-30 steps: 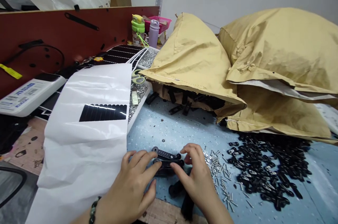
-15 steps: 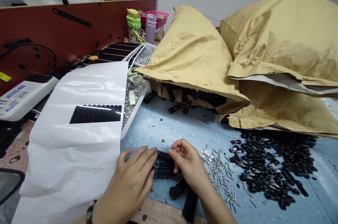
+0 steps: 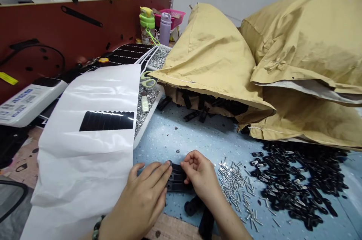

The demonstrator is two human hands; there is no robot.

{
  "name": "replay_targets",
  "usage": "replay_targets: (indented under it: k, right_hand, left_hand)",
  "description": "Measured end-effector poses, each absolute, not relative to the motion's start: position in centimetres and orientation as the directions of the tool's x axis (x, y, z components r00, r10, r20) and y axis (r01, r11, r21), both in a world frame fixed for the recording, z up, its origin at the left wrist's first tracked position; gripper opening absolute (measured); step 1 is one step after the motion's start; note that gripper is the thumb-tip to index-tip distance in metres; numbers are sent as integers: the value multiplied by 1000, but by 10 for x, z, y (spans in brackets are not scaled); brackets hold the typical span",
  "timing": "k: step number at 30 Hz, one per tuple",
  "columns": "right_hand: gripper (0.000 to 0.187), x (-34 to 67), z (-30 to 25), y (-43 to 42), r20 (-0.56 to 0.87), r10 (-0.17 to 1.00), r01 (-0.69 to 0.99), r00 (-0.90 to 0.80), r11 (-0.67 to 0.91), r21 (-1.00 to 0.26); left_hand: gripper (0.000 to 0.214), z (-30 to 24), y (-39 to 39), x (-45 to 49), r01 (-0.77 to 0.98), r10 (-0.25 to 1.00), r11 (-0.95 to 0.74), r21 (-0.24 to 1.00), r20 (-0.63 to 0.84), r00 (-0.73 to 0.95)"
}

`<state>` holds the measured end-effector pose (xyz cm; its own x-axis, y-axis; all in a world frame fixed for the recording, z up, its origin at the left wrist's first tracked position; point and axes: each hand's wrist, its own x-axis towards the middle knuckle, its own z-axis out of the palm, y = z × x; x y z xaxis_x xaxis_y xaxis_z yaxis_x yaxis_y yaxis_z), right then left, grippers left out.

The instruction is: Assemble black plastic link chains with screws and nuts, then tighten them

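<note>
Both my hands rest on a small stack of flat black plastic bars [image 3: 177, 179] lying on the blue table near its front edge. My left hand [image 3: 144, 198] lies over the stack's left end with its fingers stretched along it. My right hand [image 3: 199, 174] is curled, pinching the stack's right end. More black bars [image 3: 198, 210] lie just below my right hand. A scatter of small silver screws [image 3: 236, 185] lies to the right of that hand, and beyond them a heap of small black clips [image 3: 294, 179].
A big sheet of white paper [image 3: 87, 145] covers the left, over a white tray of silver screws [image 3: 145, 106] with green scissors. Large tan sacks [image 3: 254, 66] fill the back right, black bars spilling from one. A red-brown board [image 3: 56, 32], bottles and a white device stand behind.
My right hand has curled and moved left onto the black bars, covering them; my left hand slid up against the stack's left end. The view shifted slightly.
</note>
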<state>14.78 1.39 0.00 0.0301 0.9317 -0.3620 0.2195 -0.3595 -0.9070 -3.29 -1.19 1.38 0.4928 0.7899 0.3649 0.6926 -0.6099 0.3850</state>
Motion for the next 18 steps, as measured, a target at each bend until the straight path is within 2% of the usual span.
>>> replay_targets:
  k: [2, 5, 8, 10, 12, 14, 17, 18]
  right_hand:
    - [11, 146, 1, 12, -343, 938, 306, 52, -342, -888]
    - [8, 141, 2, 13, -255, 966, 523, 48, -242, -817]
    - [8, 141, 9, 15, -125, 992, 741, 19, -98, -665]
    - [14, 153, 17, 10, -20, 999, 823, 33, -38, -567]
    - [20, 174, 25, -6, 83, 995, 831, 55, 1, -557]
    - [16, 201, 28, -33, 134, 989, 782, 65, 33, -622]
    - [21, 224, 15, -82, 30, 997, 741, 67, -30, -670]
    - [25, 223, 7, -95, 8, 993, 710, 119, -79, -699]
  left_hand:
    - [40, 13, -11, -33, 698, 793, -606, 381, 351, 497]
    - [39, 11, -10, -32, 707, 792, -609, 361, 337, 509]
    - [39, 9, -8, -30, 708, 790, -611, 354, 322, 522]
    - [37, 8, -7, -29, 712, 801, -598, 368, 289, 523]
    - [34, 7, -6, -29, 707, 810, -585, 397, 246, 532]
    - [37, 6, -7, -29, 689, 812, -572, 444, 191, 551]
    - [59, 3, -12, -29, 668, 814, -538, 514, 109, 571]
    - [68, 1, -14, -28, 669, 817, -524, 528, 89, 570]
